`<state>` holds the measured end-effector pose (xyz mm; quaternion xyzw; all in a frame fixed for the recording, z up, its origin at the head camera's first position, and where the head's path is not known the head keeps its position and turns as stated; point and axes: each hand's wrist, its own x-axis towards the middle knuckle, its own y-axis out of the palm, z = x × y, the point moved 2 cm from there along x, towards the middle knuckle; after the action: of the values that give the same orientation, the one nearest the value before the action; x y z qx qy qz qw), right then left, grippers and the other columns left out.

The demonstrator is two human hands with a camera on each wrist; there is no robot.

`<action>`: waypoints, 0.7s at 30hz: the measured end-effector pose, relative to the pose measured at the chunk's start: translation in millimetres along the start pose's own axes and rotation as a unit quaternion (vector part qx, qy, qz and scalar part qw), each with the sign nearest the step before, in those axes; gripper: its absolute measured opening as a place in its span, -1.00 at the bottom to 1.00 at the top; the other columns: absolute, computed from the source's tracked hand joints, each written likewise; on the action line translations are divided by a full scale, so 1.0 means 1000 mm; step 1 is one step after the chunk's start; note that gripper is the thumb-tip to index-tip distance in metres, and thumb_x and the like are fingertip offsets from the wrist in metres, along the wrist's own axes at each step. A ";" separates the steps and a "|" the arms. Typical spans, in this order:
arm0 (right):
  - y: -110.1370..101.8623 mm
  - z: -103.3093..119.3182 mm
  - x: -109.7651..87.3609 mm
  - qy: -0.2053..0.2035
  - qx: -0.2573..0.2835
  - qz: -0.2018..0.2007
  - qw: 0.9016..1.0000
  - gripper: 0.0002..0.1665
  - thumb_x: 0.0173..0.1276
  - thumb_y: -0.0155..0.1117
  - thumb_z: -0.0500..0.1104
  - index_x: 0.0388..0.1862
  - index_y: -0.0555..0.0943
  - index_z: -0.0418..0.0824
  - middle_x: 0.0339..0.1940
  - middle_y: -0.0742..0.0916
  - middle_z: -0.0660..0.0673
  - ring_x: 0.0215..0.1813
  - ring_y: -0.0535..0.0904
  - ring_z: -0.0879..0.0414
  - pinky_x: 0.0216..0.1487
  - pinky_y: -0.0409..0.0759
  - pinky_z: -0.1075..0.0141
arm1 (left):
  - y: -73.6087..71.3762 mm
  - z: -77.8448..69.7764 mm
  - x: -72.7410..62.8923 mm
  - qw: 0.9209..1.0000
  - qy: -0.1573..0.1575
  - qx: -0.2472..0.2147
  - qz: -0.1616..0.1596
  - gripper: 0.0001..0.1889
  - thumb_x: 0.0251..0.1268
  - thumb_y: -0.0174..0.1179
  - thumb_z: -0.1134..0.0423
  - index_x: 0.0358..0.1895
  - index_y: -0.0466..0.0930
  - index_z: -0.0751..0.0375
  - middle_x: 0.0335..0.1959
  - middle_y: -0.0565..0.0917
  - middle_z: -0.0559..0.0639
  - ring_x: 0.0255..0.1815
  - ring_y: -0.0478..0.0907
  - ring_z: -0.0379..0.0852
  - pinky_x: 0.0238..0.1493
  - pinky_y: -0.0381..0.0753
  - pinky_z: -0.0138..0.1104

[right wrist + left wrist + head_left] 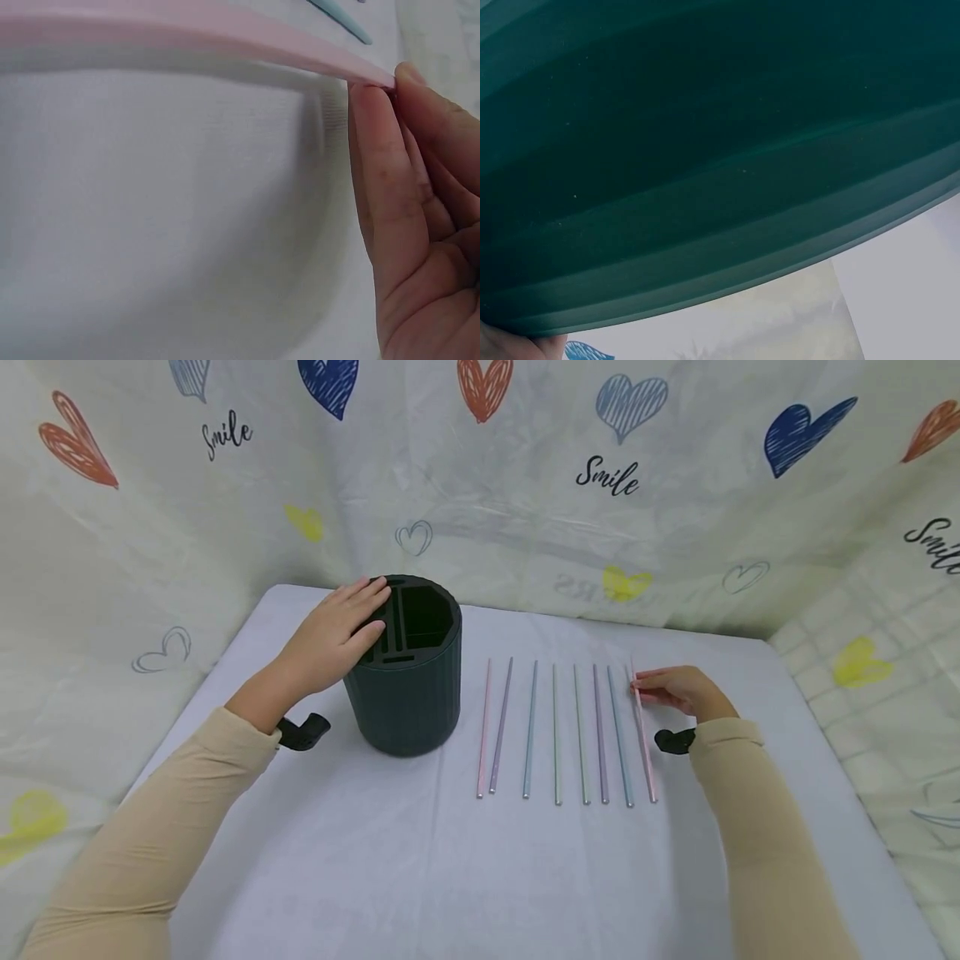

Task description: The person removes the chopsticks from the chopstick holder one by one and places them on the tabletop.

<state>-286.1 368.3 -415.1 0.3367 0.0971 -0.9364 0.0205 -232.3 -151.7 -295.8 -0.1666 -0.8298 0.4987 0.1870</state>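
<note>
A dark green utensil holder point(405, 710) with slots and a wide opening in its top stands upright left of centre. My left hand point(330, 639) rests on its top with fairly straight fingers. The ribbed side of the holder fills most of the left wrist view. Between thumb and fingertips, my right hand point(678, 687) pinches a pink chopstick point(645, 752), the rightmost in a row, near its thin far end. That pink stick crosses the top of the right wrist view, where the thumb and fingertips point(375, 105) meet on its tip.
Several other pastel chopsticks lie side by side, among them a blue one point(619, 735), a green one point(557, 735) and a pink one point(484, 727) nearest the holder. A white cloth covers the table point(420, 877). A printed curtain point(510, 485) hangs behind.
</note>
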 end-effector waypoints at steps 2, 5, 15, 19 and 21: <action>0.001 -0.003 0.000 0.004 -0.011 -0.011 1.000 -0.82 0.35 0.33 -0.32 -0.39 0.71 -0.06 -0.50 0.79 0.09 -0.37 0.75 0.29 -0.17 0.74 0.43 | 0.000 0.000 0.001 1.000 0.001 0.002 0.000 -0.41 0.63 -0.20 0.07 0.58 0.05 0.25 0.64 0.03 0.11 0.68 -0.16 0.10 0.66 -0.22 0.03; 0.004 -0.006 -0.001 0.005 -0.026 -0.033 0.999 -0.89 0.34 0.34 -0.32 -0.31 0.70 -0.11 -0.53 0.77 0.10 -0.41 0.73 0.28 -0.19 0.74 0.42 | 0.000 0.000 0.002 1.000 0.003 0.003 0.001 -0.41 0.63 -0.20 0.08 0.58 0.05 0.25 0.64 0.03 0.11 0.68 -0.16 0.10 0.67 -0.21 0.03; 0.009 -0.010 -0.002 -0.022 -0.042 -0.120 0.992 -0.98 0.30 0.38 -0.32 -0.31 0.69 -0.23 -0.65 0.74 0.09 -0.54 0.70 0.31 -0.32 0.73 0.46 | 0.002 0.001 0.008 1.000 0.010 -0.004 0.003 -0.40 0.62 -0.20 0.07 0.58 0.06 0.25 0.64 0.04 0.11 0.68 -0.15 0.11 0.66 -0.20 0.03; 0.014 -0.009 -0.015 -0.086 -0.046 -0.143 0.985 -0.71 0.36 0.35 -0.22 -0.01 0.65 -0.36 -0.64 0.73 0.19 -0.48 0.72 0.36 -0.24 0.74 0.45 | 0.000 0.003 0.006 1.000 0.004 -0.015 0.012 -0.39 0.62 -0.18 0.06 0.58 0.04 0.26 0.64 0.03 0.11 0.68 -0.15 0.10 0.67 -0.20 0.02; 0.019 -0.006 -0.027 -0.122 -0.058 -0.146 0.980 -0.54 0.39 0.34 -0.13 0.13 0.58 -0.42 -0.60 0.72 0.23 -0.44 0.72 0.38 -0.19 0.74 0.45 | -0.003 0.004 0.002 1.000 -0.005 -0.022 0.018 -0.38 0.62 -0.16 0.06 0.58 0.03 0.28 0.64 0.03 0.13 0.68 -0.15 0.10 0.67 -0.20 0.02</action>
<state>-259.6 350.6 -405.7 0.2006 0.1959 -0.9561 -0.0853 -236.7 -155.0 -294.9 -0.1831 -0.8385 0.4842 0.1701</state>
